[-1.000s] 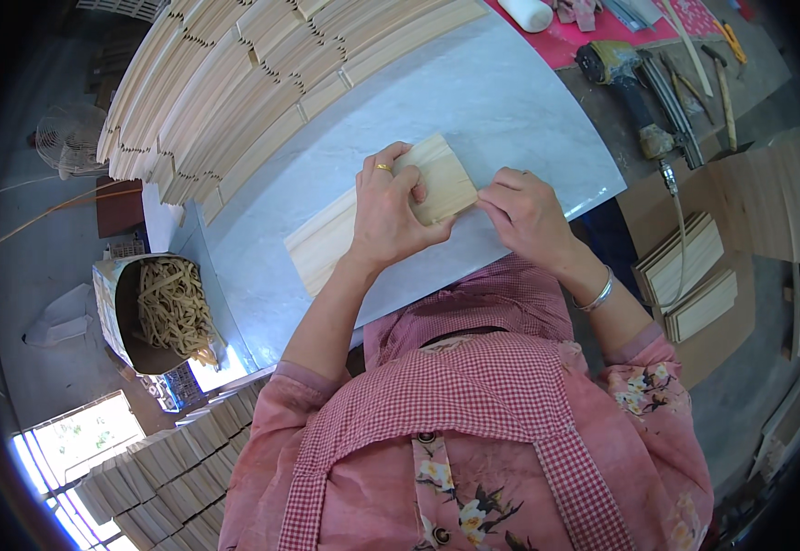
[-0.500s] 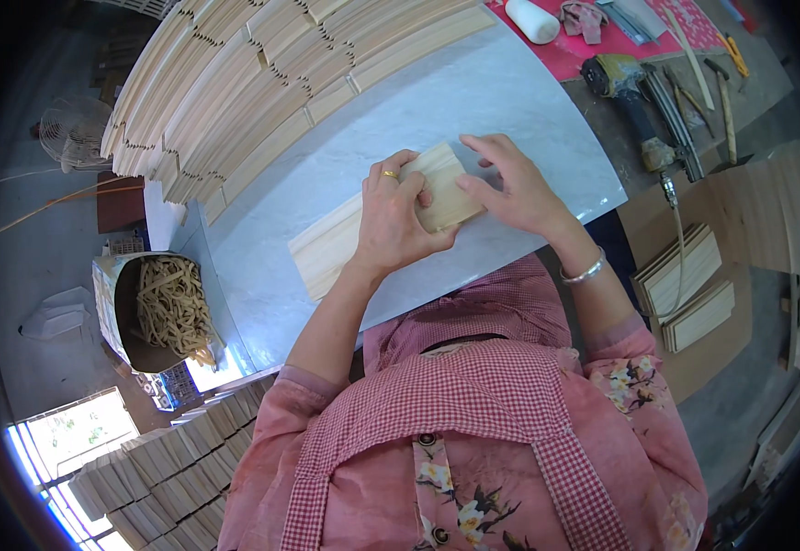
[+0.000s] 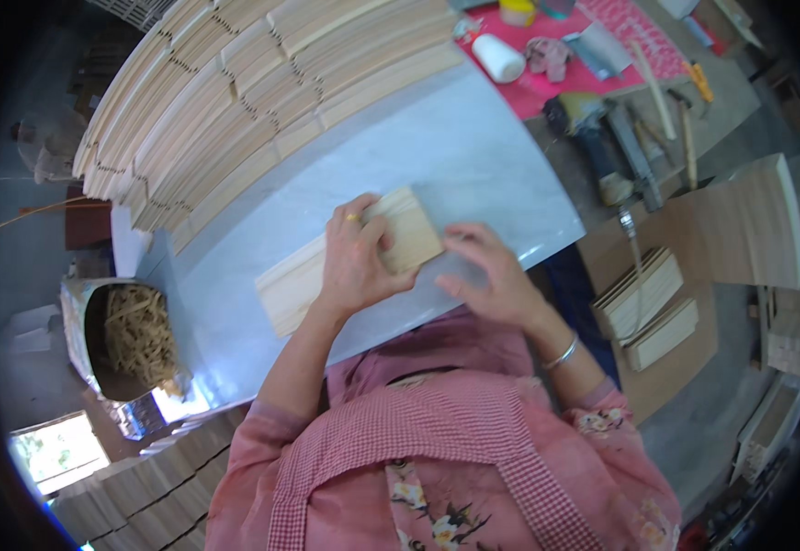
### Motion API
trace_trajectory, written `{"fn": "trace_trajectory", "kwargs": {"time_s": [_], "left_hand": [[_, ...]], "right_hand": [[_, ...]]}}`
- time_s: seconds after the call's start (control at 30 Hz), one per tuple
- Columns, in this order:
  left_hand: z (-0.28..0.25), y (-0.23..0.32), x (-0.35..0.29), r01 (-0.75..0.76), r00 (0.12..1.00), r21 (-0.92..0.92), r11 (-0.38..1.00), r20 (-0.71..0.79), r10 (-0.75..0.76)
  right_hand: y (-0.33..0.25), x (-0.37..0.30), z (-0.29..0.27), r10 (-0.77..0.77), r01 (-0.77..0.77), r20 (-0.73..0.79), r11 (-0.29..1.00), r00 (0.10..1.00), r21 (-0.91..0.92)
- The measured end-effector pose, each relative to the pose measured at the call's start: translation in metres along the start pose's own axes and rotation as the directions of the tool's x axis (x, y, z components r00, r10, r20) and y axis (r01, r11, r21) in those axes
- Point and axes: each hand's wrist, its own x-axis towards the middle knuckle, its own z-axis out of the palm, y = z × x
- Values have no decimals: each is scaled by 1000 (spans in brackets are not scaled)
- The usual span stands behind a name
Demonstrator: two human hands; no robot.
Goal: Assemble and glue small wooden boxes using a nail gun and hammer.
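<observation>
A pale wooden board lies slanted across the light marbled tabletop, near the edge before me. Whether it is one piece or several stacked, I cannot tell. My left hand, with a ring on one finger, is closed around its middle, thumb along the near side and fingers over the far side. By the board's right end hovers my right hand, its thumb and fingers apart and nothing held in them. Whether a fingertip touches the board's corner is unclear.
Rows of wooden slats fill the far left of the table. A box of tan looped bands stands at left. On the right are a nail gun with a hose, a hammer and small board stacks.
My right hand has shifted from the far part of the board's right end to its near corner. The left hand keeps its hold. The whole view has shifted and turned a little.
</observation>
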Motion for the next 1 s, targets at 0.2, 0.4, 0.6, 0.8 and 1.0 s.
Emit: {"fn": "trace_trajectory", "kwargs": {"time_s": [0.2, 0.4, 0.6, 0.8, 1.0], "left_hand": [[-3, -3, -6, 38, 999, -4, 999, -7, -38], [-6, 5, 0, 27, 999, -21, 999, 21, -26], [-2, 2, -6, -17, 1000, -49, 999, 23, 18], [-4, 10, -1, 42, 998, -79, 996, 38, -40], [-4, 8, -2, 60, 998, -75, 995, 32, -58]], "right_hand": [[15, 38, -58, -125, 112, -80, 983, 989, -147], [125, 181, -183, -78, -364, -476, 541, 876, -758], [188, 236, -207, 95, -268, -351, 831, 932, -487], [145, 208, -209, 78, -442, -526, 653, 847, -615], [90, 60, -181, 28, -472, -533, 504, 846, -723]]}}
